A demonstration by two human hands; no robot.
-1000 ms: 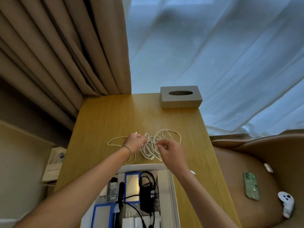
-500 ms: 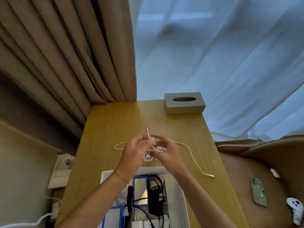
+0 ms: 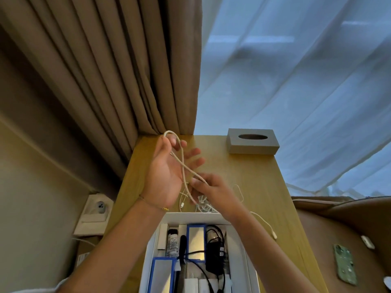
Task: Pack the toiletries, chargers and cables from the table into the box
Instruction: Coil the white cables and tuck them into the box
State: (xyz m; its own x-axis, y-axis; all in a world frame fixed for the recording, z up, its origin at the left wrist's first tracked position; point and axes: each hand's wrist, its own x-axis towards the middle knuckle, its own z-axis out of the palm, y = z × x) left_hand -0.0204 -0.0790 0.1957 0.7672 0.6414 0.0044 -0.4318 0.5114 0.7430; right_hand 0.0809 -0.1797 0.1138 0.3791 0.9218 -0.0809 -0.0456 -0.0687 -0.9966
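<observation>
My left hand (image 3: 167,176) is raised above the wooden table (image 3: 264,187), palm up, fingers spread, with a loop of white cable (image 3: 182,163) wound over its thumb and palm. My right hand (image 3: 213,191) pinches the same cable just below, over a tangle of white cable (image 3: 203,205) on the table. One cable end with a plug (image 3: 274,235) trails to the right. The white box (image 3: 234,250) at the near edge holds a black charger (image 3: 214,252), a tube (image 3: 172,244), blue-edged packs and white plugs.
A grey tissue box (image 3: 252,141) stands at the table's far right. Brown curtains (image 3: 105,70) and sheer white curtains hang behind. A wall socket (image 3: 99,208) is at the left. On the brown seat at the right lie a green phone (image 3: 344,265) and a white controller.
Both hands have lifted the cable off the table. The left hand has risen and opened with a loop of cable around it, and the right hand now holds the strand lower down.
</observation>
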